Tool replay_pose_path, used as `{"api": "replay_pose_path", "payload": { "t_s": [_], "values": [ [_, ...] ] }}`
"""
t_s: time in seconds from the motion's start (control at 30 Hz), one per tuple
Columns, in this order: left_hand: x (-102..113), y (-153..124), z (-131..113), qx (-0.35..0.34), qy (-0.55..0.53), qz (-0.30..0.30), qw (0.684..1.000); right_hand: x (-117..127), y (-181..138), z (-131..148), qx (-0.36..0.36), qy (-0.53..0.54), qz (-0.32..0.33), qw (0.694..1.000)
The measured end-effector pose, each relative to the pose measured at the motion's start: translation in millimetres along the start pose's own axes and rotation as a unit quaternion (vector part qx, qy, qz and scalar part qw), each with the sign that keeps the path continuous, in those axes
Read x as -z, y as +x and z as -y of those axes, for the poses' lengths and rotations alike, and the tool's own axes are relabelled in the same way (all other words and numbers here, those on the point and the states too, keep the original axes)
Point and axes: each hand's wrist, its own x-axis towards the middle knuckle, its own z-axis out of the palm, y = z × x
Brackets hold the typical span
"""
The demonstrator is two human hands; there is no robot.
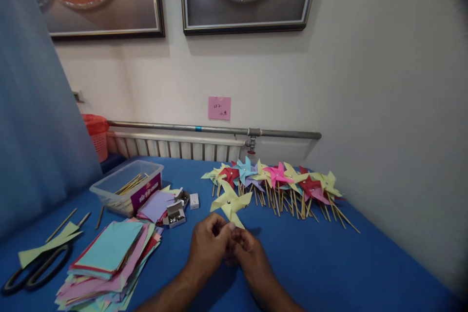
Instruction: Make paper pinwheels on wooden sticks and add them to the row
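A pale yellow paper pinwheel [237,203] with a metal pin at its centre stands up in front of me, just above my fingers. My left hand [208,241] is closed, with its thumb and fingers pinching the lower part of the pinwheel. Pressed close beside it, my right hand [250,256] is also closed around the pinwheel's lower end. Whatever lies below the blades is hidden by my fingers. Beyond my hands, several finished pinwheels [278,174] in yellow, pink, red, blue and purple lie in a row, their wooden sticks pointing towards me.
A stack of coloured paper [109,248] lies at front left, beside black-handled scissors [49,265] under a yellow paper strip [51,244]. Behind are a clear plastic box [109,190] of sticks and an open small box of pins [176,215]. A radiator [175,148] borders the blue table.
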Motion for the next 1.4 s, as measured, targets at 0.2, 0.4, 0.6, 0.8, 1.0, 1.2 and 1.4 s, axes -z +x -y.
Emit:
{"api": "replay_pose_path", "payload": {
  "t_s": [0.2,0.4,0.6,0.8,1.0,1.2,1.4],
  "values": [
    [-0.2,1.1,0.3,0.006,0.003,-0.010,1.000,-2.4,-1.9,-0.3,0.008,-0.011,0.018,1.000],
    [-0.2,2.1,0.7,-0.006,0.017,-0.016,1.000,-2.7,-1.4,0.5,-0.003,-0.014,0.023,1.000],
    [-0.5,3.3,5.1,-0.002,0.024,-0.015,1.000,0.5,1.9,-7.3,0.007,-0.012,0.028,0.999],
    [3.7,4.5,1.9,-0.020,0.025,-0.037,0.999,3.7,2.1,-10.8,0.006,-0.014,0.039,0.999],
    [8.3,7.7,1.1,-0.027,0.041,-0.050,0.998,3.0,1.9,-8.6,0.010,-0.008,0.029,0.999],
    [10.4,11.1,3.3,-0.027,0.036,-0.058,0.997,2.3,1.8,-8.1,0.001,-0.019,0.017,1.000],
    [15.9,13.5,1.7,-0.032,0.032,-0.069,0.997,-1.8,-0.5,-1.2,-0.017,-0.003,0.007,1.000]
  ]
}}
